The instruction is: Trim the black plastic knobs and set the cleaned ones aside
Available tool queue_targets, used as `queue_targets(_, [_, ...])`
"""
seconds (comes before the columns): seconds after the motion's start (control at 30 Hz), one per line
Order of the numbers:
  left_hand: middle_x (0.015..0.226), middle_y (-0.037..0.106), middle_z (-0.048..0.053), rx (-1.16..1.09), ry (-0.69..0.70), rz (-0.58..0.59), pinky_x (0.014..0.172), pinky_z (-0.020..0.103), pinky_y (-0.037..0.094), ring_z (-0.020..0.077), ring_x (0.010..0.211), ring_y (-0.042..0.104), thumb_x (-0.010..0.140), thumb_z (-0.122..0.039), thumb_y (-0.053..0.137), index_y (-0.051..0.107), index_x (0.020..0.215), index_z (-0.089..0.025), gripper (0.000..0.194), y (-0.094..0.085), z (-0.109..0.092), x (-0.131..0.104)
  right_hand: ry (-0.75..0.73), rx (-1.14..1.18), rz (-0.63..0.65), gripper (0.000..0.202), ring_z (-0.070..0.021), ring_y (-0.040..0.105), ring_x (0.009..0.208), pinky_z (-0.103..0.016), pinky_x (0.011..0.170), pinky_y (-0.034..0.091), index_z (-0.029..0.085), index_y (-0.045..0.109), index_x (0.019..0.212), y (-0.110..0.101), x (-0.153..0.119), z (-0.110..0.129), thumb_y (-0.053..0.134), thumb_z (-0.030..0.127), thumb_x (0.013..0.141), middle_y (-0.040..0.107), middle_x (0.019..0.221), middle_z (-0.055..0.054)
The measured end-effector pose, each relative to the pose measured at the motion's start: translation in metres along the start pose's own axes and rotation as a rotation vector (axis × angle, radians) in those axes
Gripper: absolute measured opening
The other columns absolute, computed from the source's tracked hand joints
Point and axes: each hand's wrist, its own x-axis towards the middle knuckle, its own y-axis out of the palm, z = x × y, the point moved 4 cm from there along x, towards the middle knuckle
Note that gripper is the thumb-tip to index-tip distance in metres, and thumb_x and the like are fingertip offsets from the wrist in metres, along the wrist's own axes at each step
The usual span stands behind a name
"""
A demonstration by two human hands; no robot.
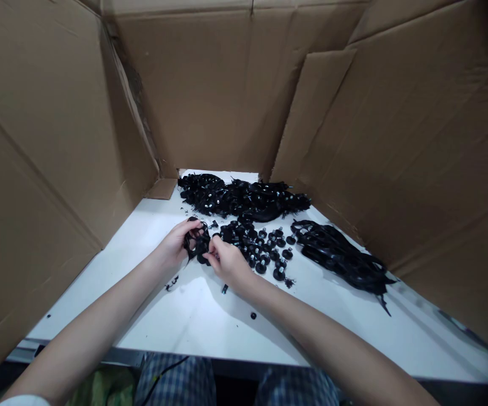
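My left hand (173,243) is closed around a tangled black rubber-like piece (202,246) with thin strips and gaps in it. At the right side of that piece, my right hand (234,269) is closed, thumb and fingertips pinched together. What lies between those fingertips is too small and hidden to make out. Just beyond and right of my right hand is a heap of small round black knobs with metal studs (261,266), some standing stud-up. The right hand hides part of this heap.
Behind lies a long mound of black pieces with shiny metal bits (244,197). Flat black rubber-like strips (341,254) are stacked at right. Black scraps (171,283) and a small black ring (253,316) lie nearer. Cardboard walls (210,90) enclose the white table (201,332).
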Motion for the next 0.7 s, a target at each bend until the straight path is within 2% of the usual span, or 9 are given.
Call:
queue_targets(0.17, [0.062,0.058,-0.002,0.263,0.041,0.078,0.05,0.02,0.035,0.0088,0.055,0.049,0.069,-0.033,0.075,0.062,0.071,-0.014,0.024,0.0,-0.006,-0.002,0.008,0.108,-0.148,0.005,-0.015,0.056,0.065,-0.026,0.063,0.044,0.021,0.049,0.086,-0.016,0.002,-0.002,0.047,0.017,0.085,0.06,0.073,-0.002])
queue_targets(0.3, [0.059,0.054,-0.001,0.409,0.081,0.167,0.052,0.021,0.034,0.0101,0.056,0.047,0.071,-0.035,0.073,0.061,0.064,-0.012,0.026,0.006,-0.007,-0.005,-0.033,0.043,-0.257,0.011,-0.0165,0.056,0.065,-0.028,0.063,0.045,0.021,0.048,0.076,-0.025,0.003,0.001,0.045,0.02,0.087,0.058,0.071,-0.004])
queue_targets(0.37, [0.058,0.053,-0.002,0.45,0.14,0.166,0.053,0.02,0.034,0.01,0.056,0.045,0.071,-0.032,0.072,0.06,0.064,-0.014,0.023,0.007,-0.008,-0.005,-0.043,0.023,-0.276,0.012,-0.0166,0.056,0.065,-0.028,0.062,0.045,0.021,0.048,0.075,-0.025,0.002,0.001,0.044,0.021,0.087,0.057,0.07,-0.004])
queue_targets(0.47, [0.064,0.059,-0.001,0.487,0.202,0.174,0.058,0.021,0.038,0.0124,0.062,0.051,0.071,-0.028,0.072,0.063,0.07,-0.015,0.016,0.008,-0.009,-0.005,-0.002,0.087,-0.293,0.01,-0.0158,0.056,0.064,-0.027,0.061,0.045,0.021,0.05,0.078,-0.026,0.002,0.0,0.046,0.023,0.087,0.059,0.072,-0.003])
queue_targets(0.6, [0.067,0.064,0.001,0.523,0.214,0.198,0.061,0.023,0.043,0.0154,0.064,0.056,0.067,-0.021,0.07,0.065,0.072,-0.014,0.009,0.011,-0.009,-0.006,0.062,0.186,-0.275,0.009,-0.015,0.055,0.064,-0.027,0.062,0.044,0.021,0.051,0.081,-0.027,0.002,-0.001,0.047,0.026,0.087,0.059,0.072,-0.002])
queue_targets(0.7, [0.064,0.063,0.0,0.531,0.22,0.177,0.059,0.023,0.042,0.0142,0.061,0.055,0.062,-0.013,0.066,0.064,0.066,-0.015,0.004,0.014,-0.009,-0.007,0.172,0.318,-0.243,0.011,-0.0143,0.053,0.06,-0.027,0.06,0.043,0.022,0.054,0.084,-0.025,0.005,-0.006,0.047,0.03,0.086,0.056,0.067,0.0])
